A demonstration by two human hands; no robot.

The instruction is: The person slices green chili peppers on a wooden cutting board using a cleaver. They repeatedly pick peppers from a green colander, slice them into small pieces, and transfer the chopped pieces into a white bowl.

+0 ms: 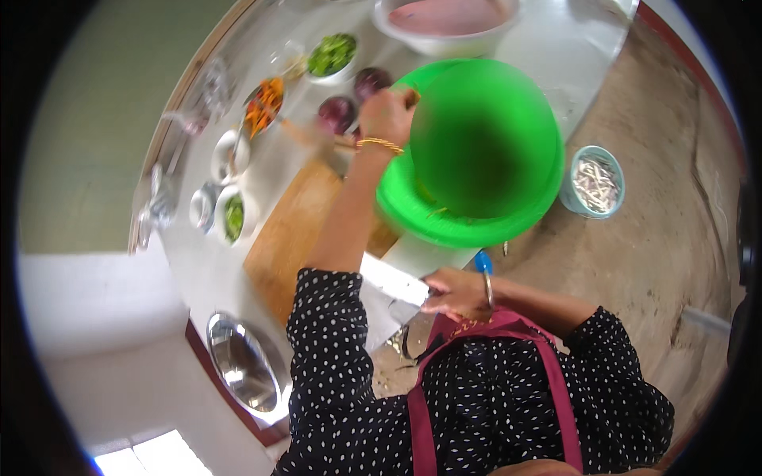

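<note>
My left hand (388, 113) is closed at the left rim of a round green plastic bowl (440, 125). Motion blurs the bowl, and its inside looks dark. It sits over a wider green basin (405, 202) with bits of vegetable on its inner wall. Low in front of my body, my right hand (458, 293) grips the dark handle of a broad-bladed kitchen knife (394, 279), its blade pointing left. Beneath my left forearm lies a wooden cutting board (297, 226), partly hidden by the arm.
Red onions (337, 114) lie beside my left hand. Along the steel table (202, 256) stand bowls of cut carrots (264, 107) and green vegetables (332, 55). A white basin (411, 41) is behind, a steel bowl (244, 363) lower left. A light-blue bucket (568, 193) stands at right.
</note>
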